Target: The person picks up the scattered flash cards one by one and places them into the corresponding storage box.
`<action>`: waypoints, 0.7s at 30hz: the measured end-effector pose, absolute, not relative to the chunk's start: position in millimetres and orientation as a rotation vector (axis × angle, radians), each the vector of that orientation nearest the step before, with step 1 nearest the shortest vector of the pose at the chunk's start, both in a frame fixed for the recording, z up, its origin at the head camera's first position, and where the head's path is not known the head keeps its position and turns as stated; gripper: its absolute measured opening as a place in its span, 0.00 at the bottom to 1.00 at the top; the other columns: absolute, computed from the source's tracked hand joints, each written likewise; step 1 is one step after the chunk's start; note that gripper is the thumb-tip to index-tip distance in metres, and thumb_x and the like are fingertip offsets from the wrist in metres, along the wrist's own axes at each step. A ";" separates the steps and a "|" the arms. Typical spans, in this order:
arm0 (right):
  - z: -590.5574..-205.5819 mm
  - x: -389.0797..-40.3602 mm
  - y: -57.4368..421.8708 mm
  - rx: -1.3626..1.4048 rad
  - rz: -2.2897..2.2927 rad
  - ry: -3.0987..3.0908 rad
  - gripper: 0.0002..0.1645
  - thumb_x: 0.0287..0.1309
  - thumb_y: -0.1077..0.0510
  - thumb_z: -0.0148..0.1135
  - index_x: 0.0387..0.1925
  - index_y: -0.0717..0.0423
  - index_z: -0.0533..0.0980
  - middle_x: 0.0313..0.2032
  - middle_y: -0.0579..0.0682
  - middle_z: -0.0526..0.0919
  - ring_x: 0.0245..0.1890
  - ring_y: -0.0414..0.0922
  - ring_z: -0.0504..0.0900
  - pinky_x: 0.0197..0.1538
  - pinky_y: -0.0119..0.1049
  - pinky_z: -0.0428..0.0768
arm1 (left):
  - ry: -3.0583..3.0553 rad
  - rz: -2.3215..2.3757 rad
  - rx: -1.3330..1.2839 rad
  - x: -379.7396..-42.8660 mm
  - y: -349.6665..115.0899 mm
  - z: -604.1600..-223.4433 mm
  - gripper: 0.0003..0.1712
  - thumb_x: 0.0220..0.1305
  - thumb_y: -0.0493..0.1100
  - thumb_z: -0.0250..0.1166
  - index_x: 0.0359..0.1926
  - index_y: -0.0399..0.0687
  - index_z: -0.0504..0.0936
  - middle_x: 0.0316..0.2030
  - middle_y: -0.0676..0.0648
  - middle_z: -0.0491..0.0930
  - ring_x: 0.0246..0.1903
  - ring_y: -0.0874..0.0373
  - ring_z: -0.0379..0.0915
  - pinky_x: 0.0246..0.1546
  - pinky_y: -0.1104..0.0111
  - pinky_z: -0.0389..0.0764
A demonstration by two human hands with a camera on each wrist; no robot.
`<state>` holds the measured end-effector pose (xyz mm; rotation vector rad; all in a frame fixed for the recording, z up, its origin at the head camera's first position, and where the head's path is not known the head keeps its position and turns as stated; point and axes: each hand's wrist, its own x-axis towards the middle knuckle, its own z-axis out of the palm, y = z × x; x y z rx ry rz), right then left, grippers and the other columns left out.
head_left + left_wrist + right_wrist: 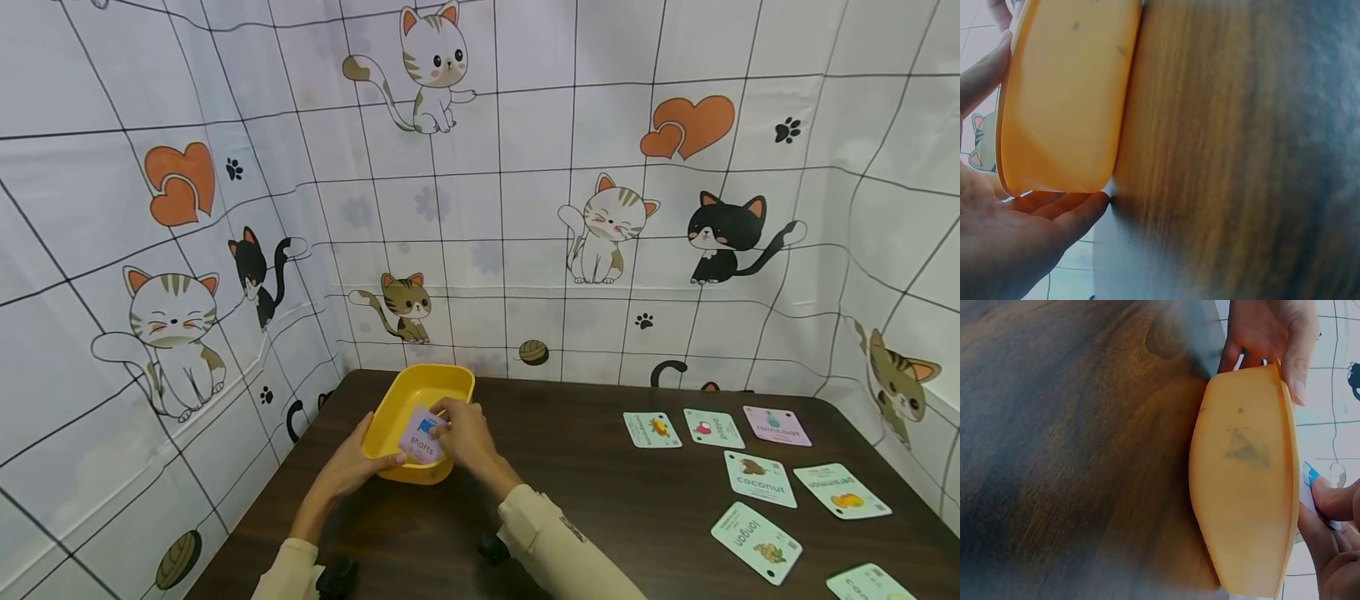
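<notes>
A yellow plastic tray (431, 385) stands at the back left of the table. My left hand (348, 467) grips its left side, with the thumb over the near rim and the fingers along the outer wall. Between the thumb and fingers of my right hand (468, 437) is a purple flashcard (420, 446) that reads "shorts", held over the tray's near end. The right wrist view shows the card (1307, 495) just beyond the tray's rim, mostly covered by the fingers. What lies at the bottom of the tray under the card is hidden.
Several flashcards lie at the right on the dark wooden table (570, 500): a purple raincoat card (777, 426), a coconut card (760, 478) and a longan card (756, 542) among them. A cat-print curtain (525, 208) encloses the table behind and at both sides.
</notes>
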<state>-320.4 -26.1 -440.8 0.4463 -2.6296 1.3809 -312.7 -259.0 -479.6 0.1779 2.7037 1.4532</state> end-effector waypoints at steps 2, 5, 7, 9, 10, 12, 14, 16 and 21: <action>-439.8 -319.5 -26.8 0.462 1.361 -2.637 0.15 0.65 0.67 0.73 0.52 0.60 0.86 0.42 0.59 0.91 0.34 0.46 0.88 0.40 0.41 0.91 | 2.713 1.442 0.177 -312.3 -259.0 -479.1 0.70 0.63 0.60 0.77 0.86 0.36 0.41 0.74 0.29 0.68 0.60 0.44 0.78 0.71 0.43 0.75; -439.2 -318.2 -27.9 0.484 1.324 -2.650 0.14 0.65 0.67 0.73 0.52 0.59 0.86 0.42 0.58 0.92 0.34 0.46 0.87 0.41 0.42 0.91 | 2.726 1.424 0.162 -311.8 -259.1 -479.0 0.71 0.62 0.61 0.77 0.86 0.36 0.40 0.75 0.28 0.67 0.61 0.43 0.77 0.72 0.41 0.73; -439.7 -317.6 -28.5 0.503 1.291 -2.658 0.14 0.66 0.66 0.72 0.52 0.59 0.86 0.43 0.58 0.92 0.35 0.46 0.87 0.43 0.42 0.91 | 2.735 1.413 0.155 -311.6 -258.9 -479.0 0.71 0.62 0.61 0.77 0.86 0.36 0.40 0.75 0.28 0.67 0.61 0.43 0.77 0.72 0.41 0.73; -440.7 -317.2 -28.6 0.530 1.246 -2.660 0.13 0.67 0.65 0.72 0.52 0.59 0.86 0.45 0.58 0.92 0.38 0.46 0.88 0.45 0.43 0.90 | 2.737 1.409 0.151 -311.7 -258.7 -479.3 0.71 0.62 0.61 0.77 0.86 0.36 0.41 0.75 0.28 0.67 0.60 0.43 0.77 0.72 0.40 0.73; -441.6 -317.3 -28.5 0.548 1.223 -2.658 0.13 0.67 0.64 0.72 0.53 0.59 0.86 0.46 0.57 0.93 0.40 0.47 0.89 0.47 0.44 0.90 | 2.737 1.409 0.149 -311.7 -258.3 -479.1 0.71 0.63 0.61 0.77 0.86 0.36 0.41 0.74 0.28 0.67 0.60 0.43 0.77 0.71 0.41 0.74; -443.2 -317.5 -27.9 0.576 1.196 -2.649 0.15 0.68 0.64 0.71 0.54 0.60 0.86 0.49 0.58 0.92 0.44 0.49 0.90 0.51 0.45 0.90 | 2.738 1.407 0.144 -312.2 -258.0 -479.4 0.70 0.63 0.61 0.76 0.86 0.36 0.41 0.74 0.28 0.68 0.59 0.44 0.77 0.70 0.42 0.75; -445.1 -317.8 -26.7 0.588 1.185 -2.648 0.18 0.69 0.62 0.71 0.58 0.61 0.85 0.54 0.58 0.91 0.47 0.50 0.90 0.53 0.46 0.89 | 2.740 1.402 0.147 -312.6 -258.0 -480.0 0.69 0.63 0.61 0.76 0.86 0.36 0.42 0.74 0.28 0.68 0.58 0.45 0.78 0.70 0.42 0.76; -446.6 -318.6 -25.0 0.595 1.195 -2.644 0.21 0.69 0.61 0.71 0.62 0.61 0.83 0.58 0.60 0.89 0.50 0.52 0.90 0.54 0.47 0.89 | 2.738 1.401 0.148 -312.9 -257.9 -479.9 0.70 0.63 0.61 0.76 0.86 0.36 0.42 0.75 0.28 0.67 0.59 0.43 0.78 0.70 0.42 0.76; -447.5 -321.3 -18.9 0.571 1.197 -2.644 0.27 0.71 0.57 0.71 0.68 0.58 0.80 0.66 0.58 0.84 0.63 0.57 0.85 0.64 0.53 0.84 | 2.734 1.391 0.152 -313.3 -258.1 -478.1 0.71 0.63 0.60 0.77 0.86 0.35 0.40 0.80 0.26 0.58 0.69 0.35 0.72 0.74 0.38 0.69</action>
